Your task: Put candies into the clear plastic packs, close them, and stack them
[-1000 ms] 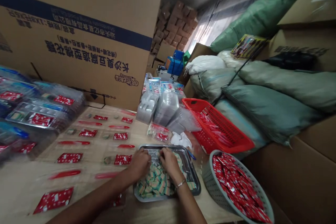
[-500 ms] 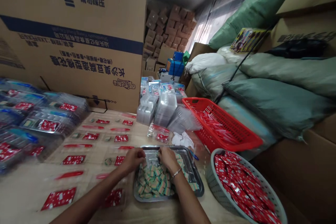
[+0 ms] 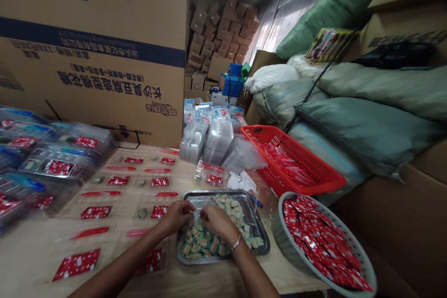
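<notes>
Both bare hands are working over a shallow rectangular metal tray (image 3: 217,193) that stands on a light wooden desk (image 3: 35,253), near the edge in front of the person. The long axis of the tray seems to run left to right across the person. Inside it lies a loose heap of small rectangular green-and-cream pieces (image 3: 201,242), which point in mixed directions, with no common line.

The left hand (image 3: 176,217) is curved downward at the left side of the heap, and the right hand (image 3: 217,222) is curved downward just beside it, over the pieces. Both hands are narrow and closed partly, but I cannot tell if they hold any piece. A thin silver bracelet (image 3: 236,242) sits on the right wrist.

On the desk left of the tray, flat red-and-white sachets (image 3: 76,264) and thin red strips (image 3: 90,233) lie in rows. Right of the tray stands a round grey plastic basket (image 3: 284,237) full of red sachets, and behind it a red rectangular plastic basket (image 3: 268,181). Stacks of transparent plastic trays (image 3: 219,142) stand behind the metal tray, and a large brown cardboard box (image 3: 94,79) rises behind the desk.
</notes>
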`<state>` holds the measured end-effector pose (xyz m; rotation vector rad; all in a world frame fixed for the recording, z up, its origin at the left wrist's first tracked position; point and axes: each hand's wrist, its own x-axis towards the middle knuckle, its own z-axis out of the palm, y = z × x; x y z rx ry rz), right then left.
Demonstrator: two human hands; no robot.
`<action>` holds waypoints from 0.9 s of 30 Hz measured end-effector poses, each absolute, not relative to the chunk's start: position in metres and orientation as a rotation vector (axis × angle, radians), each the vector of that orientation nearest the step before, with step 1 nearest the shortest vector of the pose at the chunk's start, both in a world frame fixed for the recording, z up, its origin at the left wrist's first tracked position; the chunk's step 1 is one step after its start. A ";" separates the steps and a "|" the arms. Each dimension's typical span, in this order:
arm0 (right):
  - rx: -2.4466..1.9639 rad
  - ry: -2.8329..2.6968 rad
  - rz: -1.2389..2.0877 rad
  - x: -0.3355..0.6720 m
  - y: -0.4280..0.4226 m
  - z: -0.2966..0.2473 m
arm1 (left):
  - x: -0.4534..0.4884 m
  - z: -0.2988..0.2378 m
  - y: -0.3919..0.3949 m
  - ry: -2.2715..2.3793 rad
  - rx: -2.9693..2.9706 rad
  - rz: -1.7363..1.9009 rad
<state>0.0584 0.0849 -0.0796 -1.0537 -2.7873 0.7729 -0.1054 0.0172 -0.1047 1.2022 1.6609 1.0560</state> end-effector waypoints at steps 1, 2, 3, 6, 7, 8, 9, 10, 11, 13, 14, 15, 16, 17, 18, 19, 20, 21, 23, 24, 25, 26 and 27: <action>-1.052 -2.785 0.753 0.058 0.083 -0.079 | -0.105 -0.105 0.017 1.651 1.198 1.069; -1.047 -2.783 0.734 0.057 0.081 -0.078 | -0.105 -0.105 0.016 1.644 1.194 1.085; -1.039 -2.776 0.716 0.058 0.080 -0.078 | -0.104 -0.105 0.016 1.640 1.191 1.103; -1.001 -2.682 0.716 0.064 0.078 -0.081 | -0.104 -0.101 0.012 1.607 1.100 1.232; -0.996 -2.615 0.748 0.068 0.079 -0.083 | -0.103 -0.099 0.010 1.583 1.033 1.297; -0.997 -2.530 0.807 0.071 0.079 -0.086 | -0.102 -0.097 0.009 1.554 0.956 1.363; -1.003 -2.431 0.894 0.075 0.080 -0.089 | -0.101 -0.095 0.008 1.526 0.879 1.422; -1.013 -2.323 0.999 0.078 0.080 -0.093 | -0.099 -0.094 0.007 1.504 0.810 1.464; -1.016 -2.207 1.119 0.081 0.080 -0.096 | -0.096 -0.092 0.006 1.490 0.757 1.493; -0.984 -1.971 1.390 0.085 0.079 -0.101 | -0.090 -0.089 0.006 1.464 0.680 1.532; -0.955 -1.849 1.522 0.086 0.078 -0.103 | -0.086 -0.087 0.006 1.454 0.654 1.548; -0.921 -1.729 1.638 0.086 0.077 -0.105 | -0.081 -0.086 0.007 1.446 0.640 1.560; -0.887 -1.616 1.734 0.086 0.075 -0.106 | -0.077 -0.085 0.007 1.442 0.641 1.572; -0.860 -1.514 1.804 0.085 0.073 -0.106 | -0.073 -0.084 0.007 1.443 0.654 1.582; -0.845 -1.427 1.846 0.084 0.071 -0.106 | -0.068 -0.082 0.007 1.445 0.674 1.590; -0.836 -1.360 1.868 0.084 0.070 -0.106 | -0.064 -0.082 0.007 1.443 0.698 1.599; -0.832 -1.321 1.878 0.084 0.069 -0.106 | -0.060 -0.081 0.007 1.435 0.719 1.609; -0.834 -1.304 1.879 0.084 0.068 -0.105 | -0.057 -0.080 0.007 1.422 0.734 1.624; -0.844 -1.330 1.872 0.086 0.066 -0.102 | -0.052 -0.080 0.007 1.391 0.747 1.660; -0.846 -1.367 1.862 0.087 0.066 -0.100 | -0.050 -0.079 0.007 1.377 0.752 1.678; -0.846 -1.411 1.843 0.088 0.065 -0.098 | -0.049 -0.079 0.006 1.370 0.764 1.694; -0.842 -1.456 1.821 0.088 0.064 -0.095 | -0.048 -0.079 0.006 1.373 0.788 1.705; -0.835 -1.495 1.798 0.089 0.063 -0.093 | -0.047 -0.079 0.005 1.389 0.830 1.710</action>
